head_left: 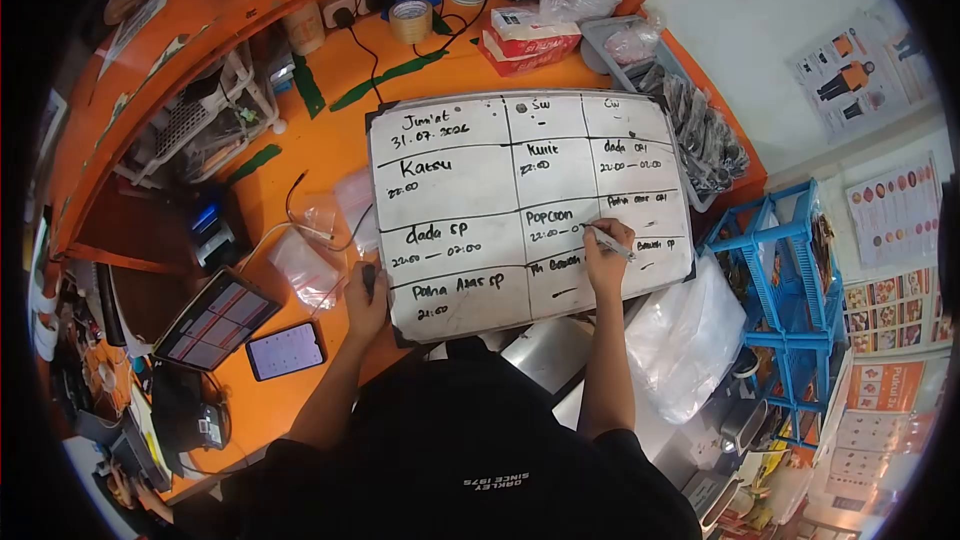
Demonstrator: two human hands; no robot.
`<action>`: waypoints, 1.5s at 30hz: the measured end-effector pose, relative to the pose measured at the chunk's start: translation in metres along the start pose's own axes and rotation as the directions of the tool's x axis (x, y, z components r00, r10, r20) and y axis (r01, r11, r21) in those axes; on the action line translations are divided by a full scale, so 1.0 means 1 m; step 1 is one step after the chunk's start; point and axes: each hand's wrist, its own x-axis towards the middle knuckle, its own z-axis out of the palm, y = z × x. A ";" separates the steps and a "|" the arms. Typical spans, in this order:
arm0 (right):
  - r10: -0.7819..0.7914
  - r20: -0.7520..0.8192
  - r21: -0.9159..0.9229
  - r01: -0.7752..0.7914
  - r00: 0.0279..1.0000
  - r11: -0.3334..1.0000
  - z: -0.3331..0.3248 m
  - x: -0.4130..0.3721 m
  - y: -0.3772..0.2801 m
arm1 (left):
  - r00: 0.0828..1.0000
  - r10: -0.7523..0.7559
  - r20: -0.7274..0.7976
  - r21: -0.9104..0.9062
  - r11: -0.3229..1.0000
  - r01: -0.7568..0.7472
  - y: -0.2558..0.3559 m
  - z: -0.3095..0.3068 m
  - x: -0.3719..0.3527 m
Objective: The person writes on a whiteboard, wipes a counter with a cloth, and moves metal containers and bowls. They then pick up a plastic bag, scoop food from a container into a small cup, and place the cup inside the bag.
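Note:
A whiteboard (450, 205) ruled into boxes with black handwriting lies tilted in front of me, on the orange desk. In my right hand (608, 258) is a whiteboard marker (613, 244) with a pale body. Its tip is at the board, by the end of the "Popcorn" line, and the hand covers part of the writing below. Beside the board's lower left edge, my left hand (366, 308) is closed around a small black object (369, 282), whose kind I cannot make out.
On the orange desk (275, 400) are a phone (287, 351), a tablet (217, 318) and clear plastic bags (305, 265). Tape (410, 20) and a red-white box (530, 38) stand behind. To the right are a grey bin (690, 125) of wrapped items and blue racks (785, 280).

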 end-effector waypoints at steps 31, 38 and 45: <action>0.095 -0.142 -0.013 -0.098 0.985 0.995 -0.005 0.004 0.015 | 0.998 0.044 0.034 0.111 0.993 -0.048 0.014 -0.004 0.001; 0.148 -0.247 0.166 -0.108 0.958 0.980 -0.036 0.030 0.048 | 1.000 -0.002 -0.001 0.065 0.998 0.002 0.003 -0.001 0.001; 0.127 0.115 0.336 -0.159 0.985 0.928 -0.052 0.052 0.047 | 1.000 0.025 0.001 0.076 0.997 -0.025 0.028 0.001 0.000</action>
